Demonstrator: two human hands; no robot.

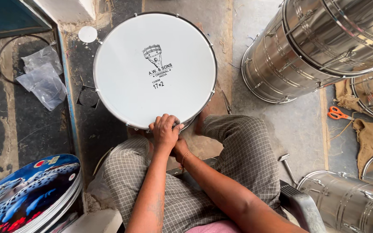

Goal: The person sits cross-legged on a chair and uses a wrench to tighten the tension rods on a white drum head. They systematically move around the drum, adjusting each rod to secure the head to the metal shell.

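Both hands (pixel 165 131) at drum (pixel 154 69) near rim

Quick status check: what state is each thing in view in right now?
Drum: upright on the floor, white head up.
Left hand: closed over the drum's near rim.
Right hand: mostly hidden beneath the left.
Orange scissors: shut, lying flat.
Steel drum shells: on their sides.
Plastic bag: crumpled.

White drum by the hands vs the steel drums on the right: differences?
The white drum stands upright, its white head facing the camera; the steel drums lie tilted on their sides. The left hand grips the white drum's rim, right hand beneath; the steel drums lie untouched. Both have round metal hoops.
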